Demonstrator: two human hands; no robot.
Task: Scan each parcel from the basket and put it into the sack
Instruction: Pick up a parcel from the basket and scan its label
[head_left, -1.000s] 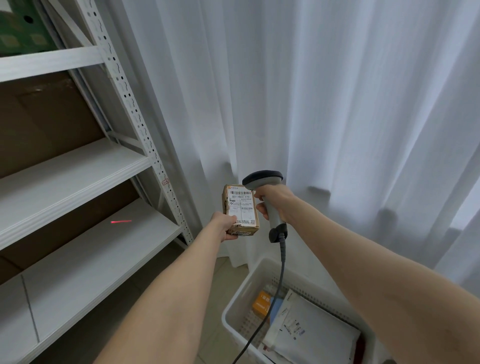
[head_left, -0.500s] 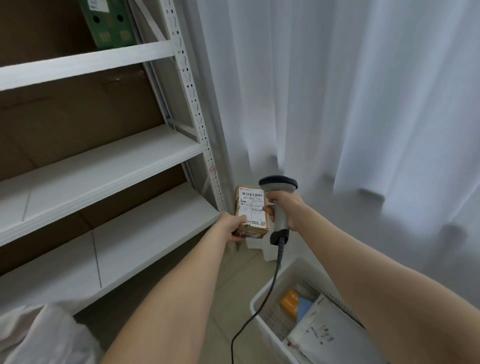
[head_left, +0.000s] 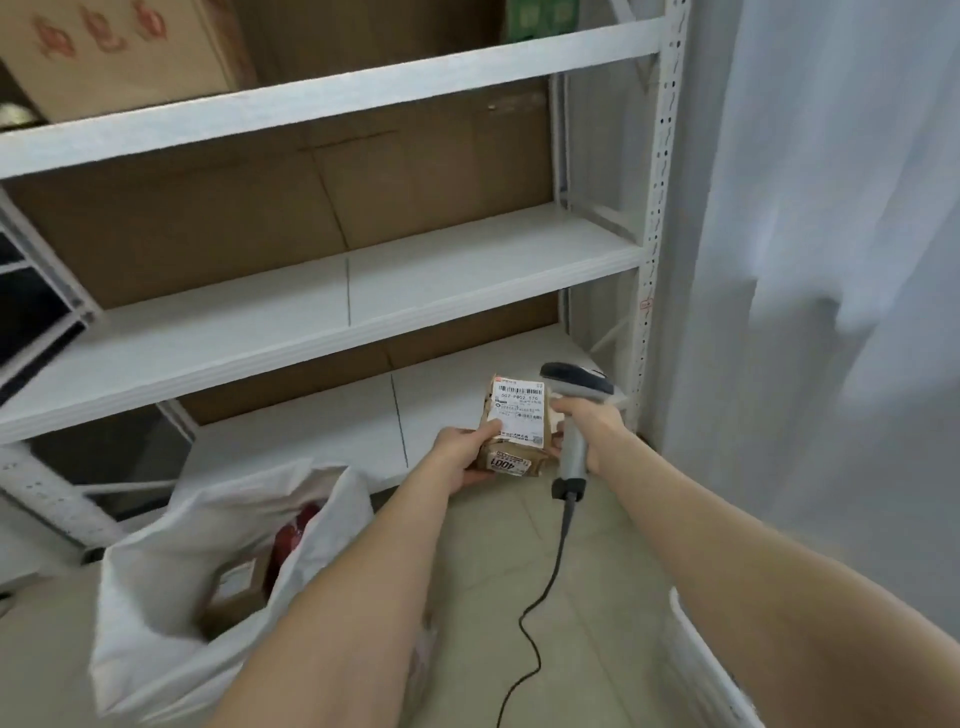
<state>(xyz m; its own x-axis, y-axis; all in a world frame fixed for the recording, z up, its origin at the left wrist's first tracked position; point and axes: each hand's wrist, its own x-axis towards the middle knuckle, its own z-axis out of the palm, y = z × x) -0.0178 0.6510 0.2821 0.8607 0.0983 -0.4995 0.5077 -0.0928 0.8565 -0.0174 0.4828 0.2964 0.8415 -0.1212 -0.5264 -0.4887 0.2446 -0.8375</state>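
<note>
White metal shelving (head_left: 363, 291) behind: left hand (head_left: 464, 457) grips boxy cardboard parcel (head_left: 517, 428), right hand (head_left: 591, 427) grips grey scanner (head_left: 575, 385).

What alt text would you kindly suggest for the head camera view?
A person's left hand holds a small cardboard parcel, label up, beside a corded scanner gripped in the right hand. An open white sack holding other parcels stands lower left, before white shelves.

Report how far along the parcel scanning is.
Done: the sack already holds a brown box and a red packet. In hand: the left hand holds a labelled parcel beside the scanner in the right hand. Left: bagging it; the basket shows only its rim.
</note>
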